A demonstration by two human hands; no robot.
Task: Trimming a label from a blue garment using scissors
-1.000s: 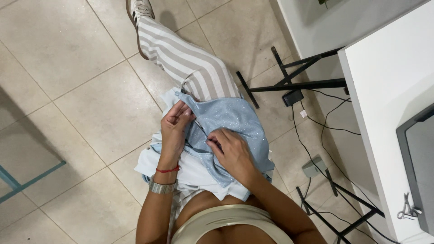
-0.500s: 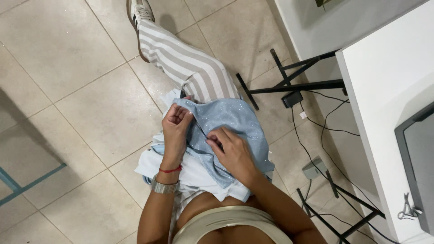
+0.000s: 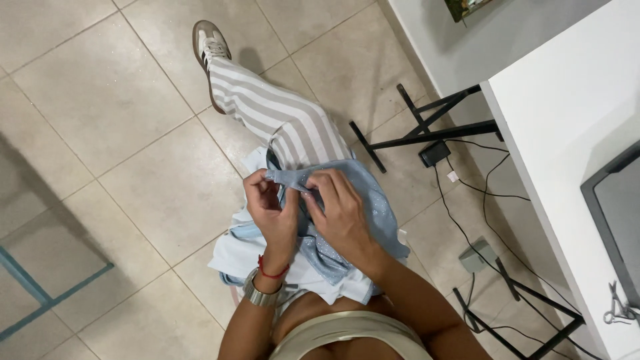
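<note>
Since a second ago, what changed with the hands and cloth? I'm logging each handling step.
The right hand moved up from the lap to meet the left hand; both now pinch the top edge of the light blue cloth, held together. The white cloth underneath, the striped trouser leg and the table stayed put.

Both forearms reach forward over the lap, wrists close together. The left hand (image 3: 272, 212) is curled, fingers (image 3: 257, 190) pinching shut; just beside it, the right hand (image 3: 341, 215) arches, fingertips pinched closed.
</note>
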